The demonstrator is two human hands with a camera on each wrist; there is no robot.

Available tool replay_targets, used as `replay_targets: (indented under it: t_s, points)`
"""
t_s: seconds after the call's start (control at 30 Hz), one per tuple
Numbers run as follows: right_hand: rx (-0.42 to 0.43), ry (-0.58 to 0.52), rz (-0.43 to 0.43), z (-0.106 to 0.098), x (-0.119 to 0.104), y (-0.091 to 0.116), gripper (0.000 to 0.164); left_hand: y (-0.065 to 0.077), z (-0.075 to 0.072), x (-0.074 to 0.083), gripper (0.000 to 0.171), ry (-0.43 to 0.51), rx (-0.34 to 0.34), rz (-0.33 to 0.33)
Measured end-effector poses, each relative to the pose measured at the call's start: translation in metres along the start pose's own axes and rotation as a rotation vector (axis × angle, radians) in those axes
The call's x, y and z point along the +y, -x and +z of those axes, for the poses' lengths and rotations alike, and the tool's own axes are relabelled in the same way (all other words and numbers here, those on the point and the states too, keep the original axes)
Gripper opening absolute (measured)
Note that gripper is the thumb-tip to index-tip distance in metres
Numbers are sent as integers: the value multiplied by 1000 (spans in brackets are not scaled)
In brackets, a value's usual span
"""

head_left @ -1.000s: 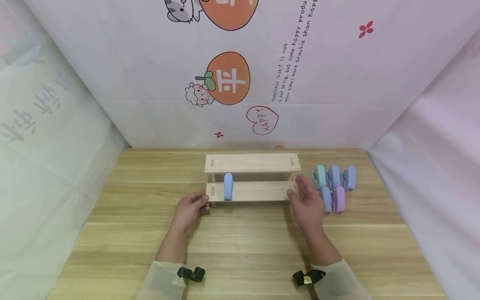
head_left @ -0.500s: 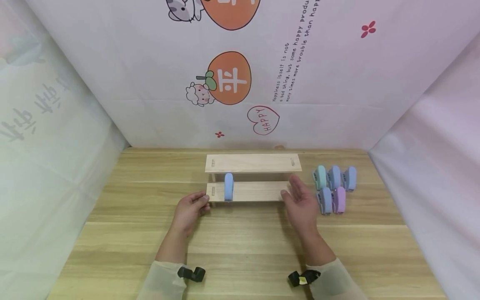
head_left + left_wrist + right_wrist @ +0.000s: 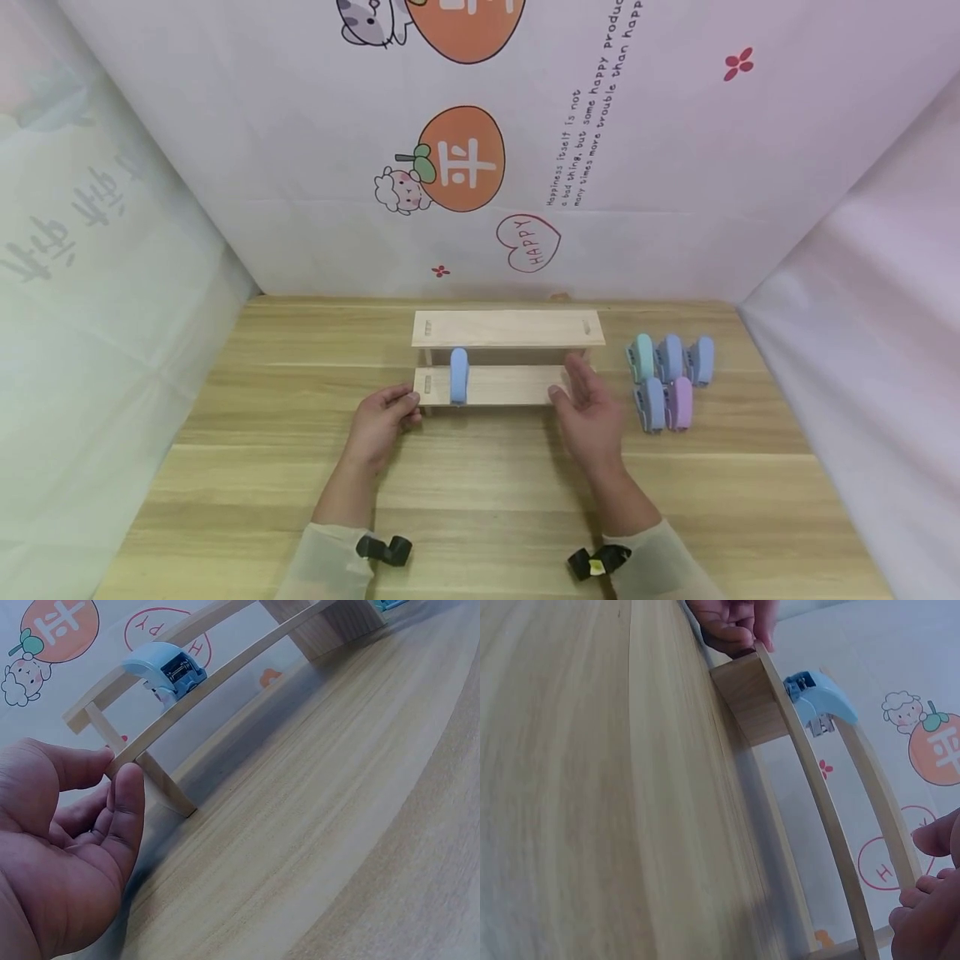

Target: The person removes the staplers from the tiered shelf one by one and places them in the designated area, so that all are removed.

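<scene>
A two-tier wooden shelf (image 3: 513, 387) stands near the back of the table. Its lower front tier carries one light blue stapler (image 3: 459, 377) towards the left end. My left hand (image 3: 377, 425) pinches the front left corner of that tier between thumb and fingers; the left wrist view shows the left hand (image 3: 79, 832) on the board's edge close up. Over the tier's right end is my right hand (image 3: 592, 417), fingers extended and thumb apart, gripping nothing. Whether it touches the board is unclear. In the right wrist view, part of the right hand (image 3: 934, 915) shows at the edge.
Right of the shelf several staplers stand in two rows: a green stapler (image 3: 641, 358), blue ones such as this front blue stapler (image 3: 651, 405), and a purple stapler (image 3: 679, 403). A printed white cloth (image 3: 322, 208) hangs behind the wooden table (image 3: 480, 500).
My right hand has moved left, from beside the staplers to over the shelf's right end. The left hand keeps its pinch on the shelf's corner.
</scene>
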State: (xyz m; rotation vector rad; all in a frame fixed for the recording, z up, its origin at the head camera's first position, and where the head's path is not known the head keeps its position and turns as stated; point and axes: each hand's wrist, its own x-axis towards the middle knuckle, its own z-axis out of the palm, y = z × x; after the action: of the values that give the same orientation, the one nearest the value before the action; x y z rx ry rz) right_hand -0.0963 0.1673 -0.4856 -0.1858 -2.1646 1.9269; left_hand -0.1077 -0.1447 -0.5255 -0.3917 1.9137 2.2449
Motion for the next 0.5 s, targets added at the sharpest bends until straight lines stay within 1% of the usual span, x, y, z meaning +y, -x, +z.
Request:
replay_targets:
  t_s: [0.27, 0.5]
  points:
    - [-28, 61, -2, 15, -6, 3, 55, -2, -2, 0, 38, 10, 3, -2]
    - [-58, 55, -12, 20, -4, 4, 56, -4, -2, -1, 37, 8, 7, -11]
